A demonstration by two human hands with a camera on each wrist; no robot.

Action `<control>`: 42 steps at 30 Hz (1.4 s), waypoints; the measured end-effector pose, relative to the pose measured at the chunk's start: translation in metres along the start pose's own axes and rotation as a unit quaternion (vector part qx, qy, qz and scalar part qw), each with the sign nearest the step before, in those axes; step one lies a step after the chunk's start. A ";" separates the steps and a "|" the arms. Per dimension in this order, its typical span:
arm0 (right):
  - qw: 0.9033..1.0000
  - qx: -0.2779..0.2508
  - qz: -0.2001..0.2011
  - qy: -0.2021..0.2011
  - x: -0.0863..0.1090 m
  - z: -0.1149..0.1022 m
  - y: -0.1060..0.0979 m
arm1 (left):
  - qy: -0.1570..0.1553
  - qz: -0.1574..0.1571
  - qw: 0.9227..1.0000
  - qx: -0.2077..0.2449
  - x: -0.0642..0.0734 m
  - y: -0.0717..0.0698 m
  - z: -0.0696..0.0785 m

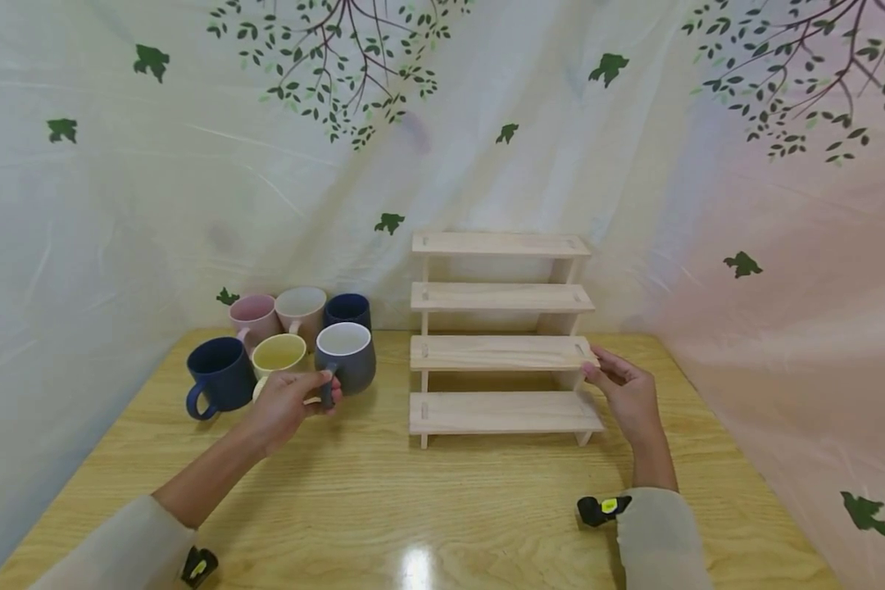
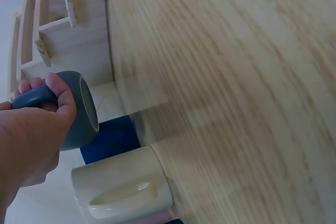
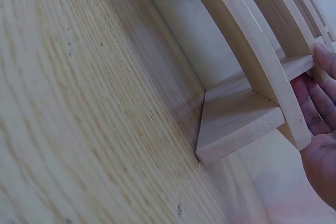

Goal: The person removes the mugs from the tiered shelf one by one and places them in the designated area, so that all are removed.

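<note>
My left hand (image 1: 283,410) grips the handle of a grey mug (image 1: 352,373) with a white inside. In the left wrist view the grey mug (image 2: 79,111) is held up off the table, beside a cream-yellow mug (image 2: 123,182) and a dark blue one (image 2: 111,139). At the right, my right hand (image 1: 629,393) pinches the end of a shelf on a pale wooden four-step rack (image 1: 501,352). The right wrist view shows its thumb over the shelf edge and the fingers (image 3: 315,103) under it.
Around the grey mug stand a yellow mug (image 1: 280,354), a navy mug (image 1: 221,375) with its handle to the front, a pink mug (image 1: 254,315), a beige mug (image 1: 301,310) and another navy mug (image 1: 348,308). A leaf-printed cloth (image 1: 487,180) hangs behind the wooden table (image 1: 383,508).
</note>
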State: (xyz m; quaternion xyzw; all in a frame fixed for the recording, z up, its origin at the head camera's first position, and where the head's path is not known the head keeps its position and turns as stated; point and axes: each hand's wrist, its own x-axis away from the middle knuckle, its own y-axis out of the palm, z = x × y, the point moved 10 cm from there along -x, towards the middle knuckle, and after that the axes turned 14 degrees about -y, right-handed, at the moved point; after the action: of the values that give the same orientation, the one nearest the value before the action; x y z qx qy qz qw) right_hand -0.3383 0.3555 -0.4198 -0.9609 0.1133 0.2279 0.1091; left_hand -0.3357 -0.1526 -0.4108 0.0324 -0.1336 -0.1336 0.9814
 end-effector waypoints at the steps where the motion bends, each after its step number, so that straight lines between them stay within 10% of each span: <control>1: 1.000 0.002 -0.001 0.000 0.000 0.000 0.000 | -0.006 0.003 1.000 0.002 -0.002 -0.001 -0.003; 29: 1.000 0.025 -0.002 0.008 0.000 0.001 0.000 | -0.051 0.049 0.997 0.017 -0.018 -0.019 -0.034; 42: 0.999 0.032 0.001 0.005 0.000 0.003 0.000 | -0.056 0.005 0.998 0.000 -0.021 -0.024 -0.038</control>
State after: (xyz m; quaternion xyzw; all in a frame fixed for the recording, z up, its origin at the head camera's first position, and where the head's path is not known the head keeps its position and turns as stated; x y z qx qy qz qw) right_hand -0.3395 0.3559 -0.4224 -0.9579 0.1222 0.2198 0.1388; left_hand -0.3506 -0.1688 -0.4552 0.0244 -0.1890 -0.1300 0.9730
